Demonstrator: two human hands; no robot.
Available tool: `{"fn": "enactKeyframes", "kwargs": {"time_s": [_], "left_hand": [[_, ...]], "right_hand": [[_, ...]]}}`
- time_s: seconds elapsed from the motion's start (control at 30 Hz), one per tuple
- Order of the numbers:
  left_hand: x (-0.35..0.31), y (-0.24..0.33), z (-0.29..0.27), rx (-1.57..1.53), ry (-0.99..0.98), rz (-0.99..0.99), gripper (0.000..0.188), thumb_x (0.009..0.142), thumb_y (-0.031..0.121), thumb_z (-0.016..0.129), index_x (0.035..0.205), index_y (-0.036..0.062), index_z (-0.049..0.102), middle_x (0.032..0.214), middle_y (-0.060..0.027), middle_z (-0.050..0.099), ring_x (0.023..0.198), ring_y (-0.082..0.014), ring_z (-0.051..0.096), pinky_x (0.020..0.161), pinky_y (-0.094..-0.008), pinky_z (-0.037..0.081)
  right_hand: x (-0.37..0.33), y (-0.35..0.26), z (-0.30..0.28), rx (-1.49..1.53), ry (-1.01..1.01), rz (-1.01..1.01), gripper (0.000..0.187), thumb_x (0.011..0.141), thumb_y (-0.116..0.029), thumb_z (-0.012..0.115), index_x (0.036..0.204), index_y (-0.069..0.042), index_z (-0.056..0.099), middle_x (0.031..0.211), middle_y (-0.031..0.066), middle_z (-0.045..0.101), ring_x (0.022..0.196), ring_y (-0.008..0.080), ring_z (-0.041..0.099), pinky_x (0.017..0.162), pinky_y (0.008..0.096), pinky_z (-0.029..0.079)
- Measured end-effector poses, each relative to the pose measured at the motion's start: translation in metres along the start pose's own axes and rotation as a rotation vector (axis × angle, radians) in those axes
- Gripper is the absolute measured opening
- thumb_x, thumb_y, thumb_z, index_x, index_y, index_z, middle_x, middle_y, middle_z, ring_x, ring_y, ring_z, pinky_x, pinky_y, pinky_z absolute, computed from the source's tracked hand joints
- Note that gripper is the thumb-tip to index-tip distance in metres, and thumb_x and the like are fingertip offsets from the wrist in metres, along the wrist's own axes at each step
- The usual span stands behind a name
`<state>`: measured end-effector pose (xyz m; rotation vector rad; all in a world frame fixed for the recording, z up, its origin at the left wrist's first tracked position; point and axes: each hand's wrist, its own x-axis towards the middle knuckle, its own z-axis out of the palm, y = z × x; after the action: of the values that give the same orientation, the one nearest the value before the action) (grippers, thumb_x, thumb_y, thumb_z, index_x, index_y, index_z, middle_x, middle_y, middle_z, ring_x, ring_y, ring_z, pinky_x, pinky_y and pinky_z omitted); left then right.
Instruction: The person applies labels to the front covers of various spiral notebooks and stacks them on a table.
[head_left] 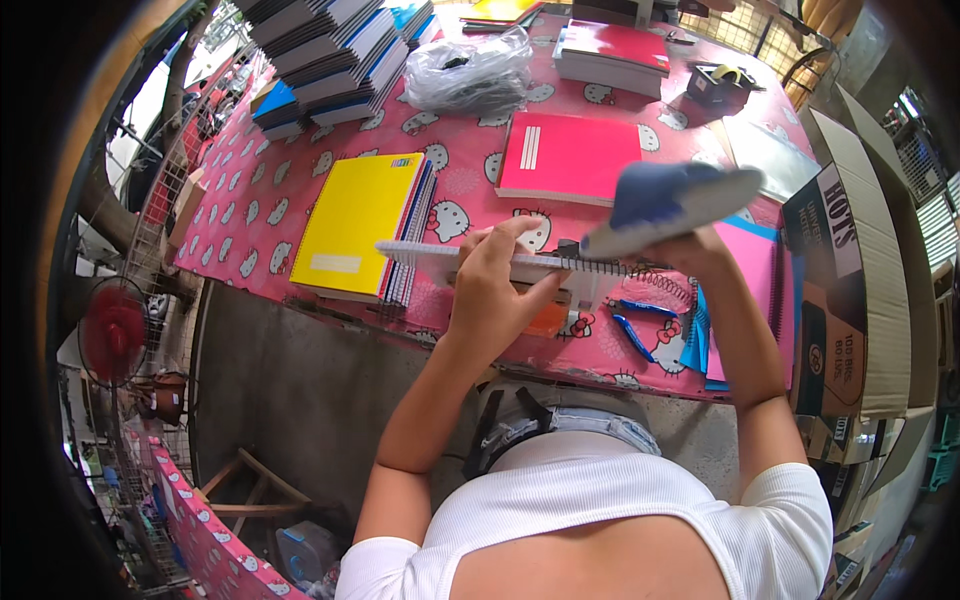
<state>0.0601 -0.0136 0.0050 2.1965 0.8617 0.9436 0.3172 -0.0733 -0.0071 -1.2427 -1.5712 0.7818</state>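
My left hand (pixel 495 280) is closed on a spiral notebook (pixel 420 251), held edge-on above the table with fingers over the top and thumb in front. A dark coil (pixel 605 267) runs along its edge, and its loose end curls past the right side. My right hand (pixel 697 252) is at that end, closed on a blurred blue-and-grey slipper-shaped thing (pixel 690 205); motion and overlap hide its fingers in part. Below lie two blue pens (pixel 648 309), a blue sheet or cover (pixel 697 335) and an orange item (pixel 547 319), partly hidden by the left hand.
A yellow notebook stack (pixel 360 215) lies left, pink notebooks (pixel 570 155) ahead, and a pink-covered pile (pixel 745 300) right. Farther back are tall book stacks (pixel 325 60), a plastic bag (pixel 470 72), red books (pixel 612 55) and a tape dispenser (pixel 720 88). Cardboard boxes (pixel 850 260) flank the table's right.
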Motion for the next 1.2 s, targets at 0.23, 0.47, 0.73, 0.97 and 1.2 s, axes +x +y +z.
{"fn": "enactKeyframes", "kwargs": {"time_s": [0.23, 0.47, 0.73, 0.97, 1.2], "left_hand": [[0.004, -0.017, -0.035, 0.532, 0.122, 0.078, 0.03, 0.06, 0.036, 0.082, 0.078, 0.0167, 0.07, 0.129, 0.0003, 0.05, 0.129, -0.0277, 0.037, 0.099, -0.0744, 0.006], [0.001, -0.039, -0.042, 0.225, 0.149, 0.081, 0.032, 0.057, 0.032, 0.084, 0.077, 0.0125, 0.069, 0.104, -0.0038, 0.063, 0.111, -0.0276, 0.049, 0.101, -0.0625, 0.019], [0.006, -0.038, -0.053, 0.177, 0.081, -0.01, 0.033, 0.057, 0.029, 0.085, 0.077, 0.0098, 0.068, 0.085, -0.0045, 0.066, 0.093, -0.0233, 0.056, 0.084, -0.0382, 0.039], [0.014, -0.048, -0.061, 0.22, 0.199, 0.089, 0.04, 0.053, 0.026, 0.088, 0.083, 0.0075, 0.069, 0.109, -0.0112, 0.06, 0.103, -0.0259, 0.056, 0.084, -0.0378, 0.047], [0.005, -0.069, -0.072, 0.149, 0.261, -0.015, 0.043, 0.057, 0.021, 0.088, 0.092, 0.0062, 0.068, 0.118, -0.0154, 0.052, 0.104, -0.0236, 0.056, 0.084, -0.0366, 0.049]], "right_hand": [[0.016, -0.015, 0.016, 0.256, -0.124, 0.218, 0.049, 0.062, 0.001, 0.066, 0.11, 0.0, 0.059, 0.097, 0.0073, 0.067, 0.085, 0.015, 0.062, 0.075, 0.0284, 0.049], [0.038, -0.016, 0.033, 0.065, -0.148, 0.151, 0.052, 0.062, -0.005, 0.072, 0.112, 0.002, 0.059, 0.102, 0.0112, 0.066, 0.09, 0.019, 0.064, 0.081, 0.0306, 0.05], [0.051, -0.015, 0.051, -0.06, -0.166, 0.167, 0.055, 0.054, -0.001, 0.073, 0.108, -0.002, 0.062, 0.102, 0.0067, 0.066, 0.092, 0.018, 0.062, 0.085, 0.0306, 0.048], [0.074, -0.012, 0.063, -0.164, -0.194, 0.202, 0.058, 0.058, 0.005, 0.07, 0.114, -0.001, 0.059, 0.102, 0.005, 0.065, 0.097, 0.0153, 0.06, 0.083, 0.0321, 0.05], [0.088, 0.012, 0.075, 0.261, -0.243, 0.123, 0.058, 0.057, 0.004, 0.07, 0.114, -0.004, 0.06, 0.1, 0.0069, 0.066, 0.094, 0.0152, 0.062, 0.081, 0.0322, 0.051]]}}
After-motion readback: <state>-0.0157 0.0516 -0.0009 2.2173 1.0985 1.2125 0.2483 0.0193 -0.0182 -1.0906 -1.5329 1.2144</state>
